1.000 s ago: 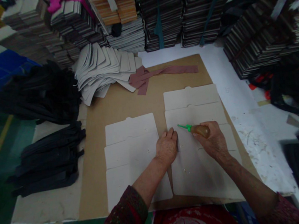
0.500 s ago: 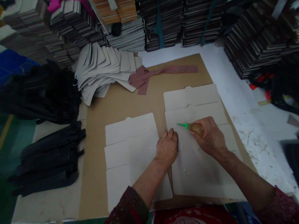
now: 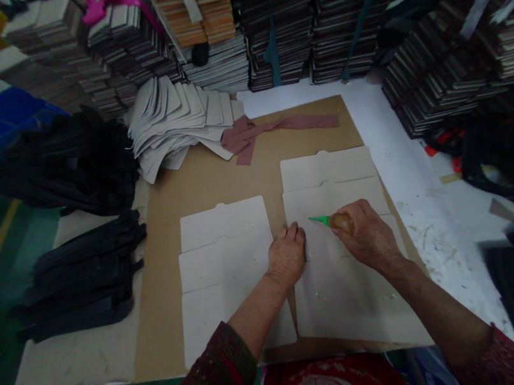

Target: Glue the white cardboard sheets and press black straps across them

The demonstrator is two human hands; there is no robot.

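Note:
My right hand point(image 3: 368, 234) is closed round the rounded brown handle of an awl point(image 3: 339, 223). Its narrow green tip points left, over the upper part of the right-hand set of overlapping pale boards point(image 3: 346, 308). My left hand point(image 3: 288, 252) lies flat, fingers stretched forward, at the left edge of that set. Beside it, partly under my left forearm, is a second overlapping set of pale boards point(image 3: 219, 262). Small marks or specks show on both sets. Whether the awl's tip touches the board, I cannot tell.
A fanned pile of pale boards point(image 3: 178, 117) lies at the back left, with a dusty-pink cloth strip point(image 3: 295, 124) beside it. Black fabric bundles point(image 3: 81, 276) are on the left. Tall tied stacks point(image 3: 281, 28) line the back; another stack point(image 3: 442, 75) stands right.
My right hand and the awl have shifted slightly right and toward me. My left hand stays in place on the board. The whole view has moved a little.

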